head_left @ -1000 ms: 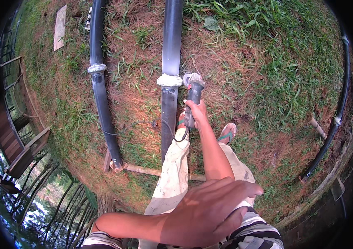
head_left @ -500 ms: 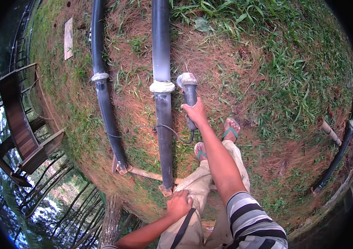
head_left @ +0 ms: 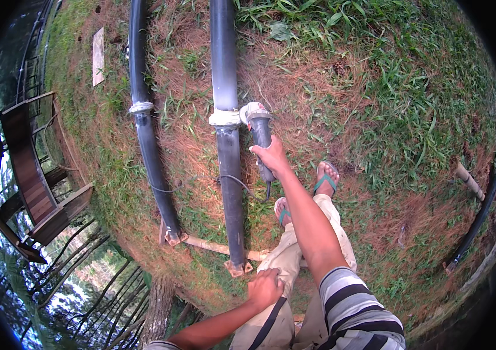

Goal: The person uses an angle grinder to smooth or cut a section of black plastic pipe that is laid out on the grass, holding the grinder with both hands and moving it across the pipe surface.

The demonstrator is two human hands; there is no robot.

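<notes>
My right hand (head_left: pixel 271 154) is shut around the body of a dark grey angle grinder (head_left: pixel 259 125) with a pale metal head, whose disc end is at the thick white collar (head_left: pixel 222 118) on the middle black pipe (head_left: pixel 227 192); whether they touch is hard to tell. A dark cord (head_left: pixel 230 179) runs from around the grinder across this pipe to the left one. My left hand (head_left: pixel 264 289) rests low on my beige trouser leg beside a black strap, fingers curled; what, if anything, is in them is hidden.
A second black pipe (head_left: pixel 153 163) with a white collar lies left, another (head_left: pixel 469 233) far right beside a short post (head_left: pixel 469 182). A wooden bar (head_left: pixel 207 247) crosses the lower pipe ends. A board (head_left: pixel 97 56), wooden structure (head_left: pixel 29 175), tree trunk (head_left: pixel 156 309) and my sandalled feet are also visible.
My left hand has dropped back from the large foreground position onto my trouser leg. Since half a second ago, the grinder has moved slightly left, up against the middle pipe's collar.
</notes>
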